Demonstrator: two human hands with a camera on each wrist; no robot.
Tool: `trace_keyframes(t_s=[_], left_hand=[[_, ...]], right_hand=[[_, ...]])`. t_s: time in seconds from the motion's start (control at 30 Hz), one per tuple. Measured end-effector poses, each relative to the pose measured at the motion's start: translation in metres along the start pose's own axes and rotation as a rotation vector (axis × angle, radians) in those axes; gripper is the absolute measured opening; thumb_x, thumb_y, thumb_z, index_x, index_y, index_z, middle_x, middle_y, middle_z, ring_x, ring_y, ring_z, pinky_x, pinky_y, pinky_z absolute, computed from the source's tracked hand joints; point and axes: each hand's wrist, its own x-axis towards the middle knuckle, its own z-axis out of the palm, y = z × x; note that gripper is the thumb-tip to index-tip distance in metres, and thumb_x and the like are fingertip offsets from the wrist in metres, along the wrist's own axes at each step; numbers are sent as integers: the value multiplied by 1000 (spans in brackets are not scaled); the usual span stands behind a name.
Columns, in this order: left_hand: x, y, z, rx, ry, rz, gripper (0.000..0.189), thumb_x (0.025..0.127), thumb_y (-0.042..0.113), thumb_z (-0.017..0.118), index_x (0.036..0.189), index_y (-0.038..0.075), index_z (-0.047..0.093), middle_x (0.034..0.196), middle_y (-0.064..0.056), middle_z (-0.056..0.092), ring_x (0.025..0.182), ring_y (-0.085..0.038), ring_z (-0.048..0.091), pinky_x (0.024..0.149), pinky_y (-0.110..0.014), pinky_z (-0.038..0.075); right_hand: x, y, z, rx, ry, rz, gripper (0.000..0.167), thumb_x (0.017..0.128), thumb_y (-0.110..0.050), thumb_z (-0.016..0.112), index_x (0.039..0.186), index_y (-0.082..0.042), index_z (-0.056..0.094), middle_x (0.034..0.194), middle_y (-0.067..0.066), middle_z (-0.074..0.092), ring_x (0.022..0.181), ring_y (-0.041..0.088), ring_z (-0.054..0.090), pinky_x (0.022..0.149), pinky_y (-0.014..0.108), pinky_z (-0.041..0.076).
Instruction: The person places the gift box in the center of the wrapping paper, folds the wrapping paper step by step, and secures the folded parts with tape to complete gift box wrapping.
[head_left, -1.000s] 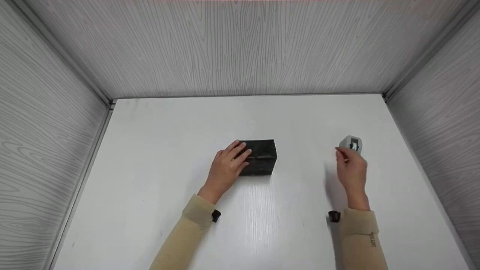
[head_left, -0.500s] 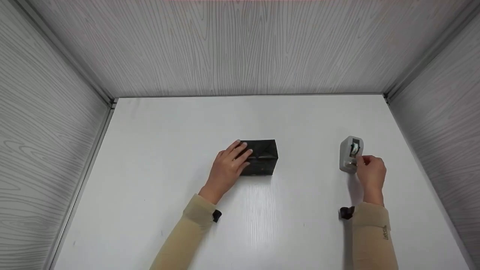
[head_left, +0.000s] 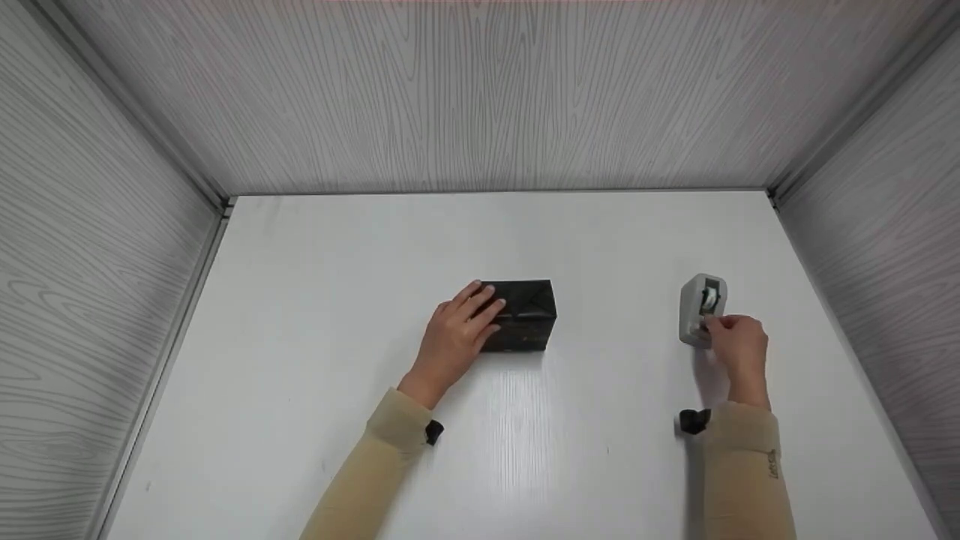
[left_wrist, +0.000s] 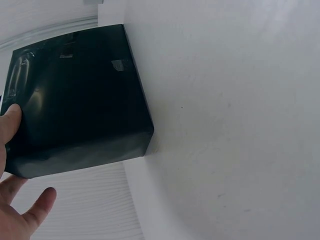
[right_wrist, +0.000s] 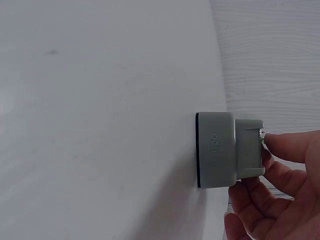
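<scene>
A black wrapped box (head_left: 531, 298) sits mid-table, with small clear tape pieces (left_wrist: 118, 65) on one face in the left wrist view. My left hand (head_left: 450, 330) holds its left end, fingers over the top and thumb against the near side. To the right stands a grey tape dispenser (head_left: 688, 319), marked "deli" in the right wrist view, with a tape roll (head_left: 710, 298) inside. Thumb and forefinger of my right hand (head_left: 741, 346) pinch the tape end at the toothed cutter. The pinched tape is mostly hidden by the fingers.
The white table (head_left: 337, 255) is enclosed by wood-grain panels at the back (head_left: 480, 97), left (head_left: 90, 247) and right (head_left: 885, 247). Black wrist cameras sit by both sleeves.
My right hand has moved from in front of the dispenser to its near right side, then slightly left onto the cutter. The left hand and the box have stayed in place.
</scene>
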Motion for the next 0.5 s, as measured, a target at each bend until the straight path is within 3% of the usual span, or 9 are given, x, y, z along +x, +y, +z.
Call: trace_keyframes(t_s=[0.17,0.5], left_hand=[[0,0,0,0,-4,3,37,93,26,69,128,14,67,135,-7,58,134,-24,45,90,-43,49],[0,-1,-1,-1,-9,6,37,93,26,68,128,14,67,136,-7,58,133,-25,45,91,-43,48]], right_hand=[[0,-8,-1,-14,-40,50,53,103,-29,40,132,15,48,128,32,53,109,36,54,87,46,48],[-2,-20,-1,-40,-43,83,49,103,-22,38,127,19,48,122,34,54,99,35,55,77,42,49]])
